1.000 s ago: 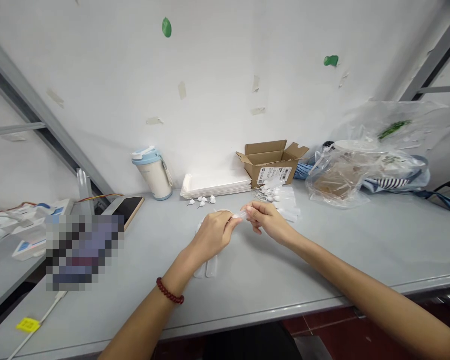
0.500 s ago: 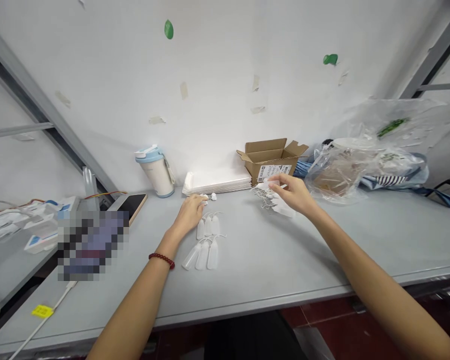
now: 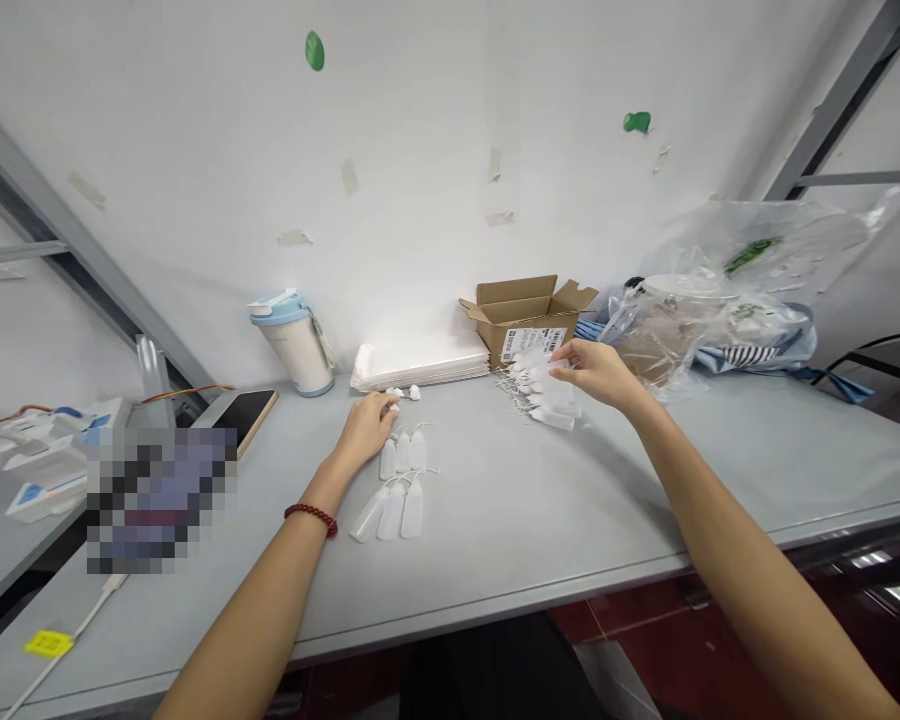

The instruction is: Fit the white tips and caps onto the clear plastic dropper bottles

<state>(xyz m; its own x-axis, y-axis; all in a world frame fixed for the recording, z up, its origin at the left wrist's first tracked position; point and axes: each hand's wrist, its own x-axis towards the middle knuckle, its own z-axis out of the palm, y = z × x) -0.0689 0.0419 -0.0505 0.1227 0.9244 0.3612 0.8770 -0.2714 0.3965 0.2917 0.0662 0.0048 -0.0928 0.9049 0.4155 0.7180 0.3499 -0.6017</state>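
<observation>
My left hand (image 3: pixel 366 428) rests on the table with its fingers drawn together beside some small white pieces (image 3: pixel 414 392). What its fingertips hold, if anything, is hidden. Just right of it lie two rows of translucent white bottle-shaped pieces with thin strings, an upper row (image 3: pixel 403 453) and a lower row (image 3: pixel 412 510). Over on the right, my right hand (image 3: pixel 594 372) pinches at the edge of a heap of similar pieces (image 3: pixel 544 392), thumb and fingers closed on one of them. The heap's strings point left.
Behind the heap stands an open cardboard box (image 3: pixel 529 325), next to a stack of flat white sheets (image 3: pixel 427 368). A lidded cup (image 3: pixel 294 345) is at back left, with a phone (image 3: pixel 251 420) nearer. Plastic-bagged things (image 3: pixel 667 325) fill the back right.
The view has shifted slightly right. My right hand has drawn a little off the heap, so more of its pieces show. My left hand stays by the small white pieces.
</observation>
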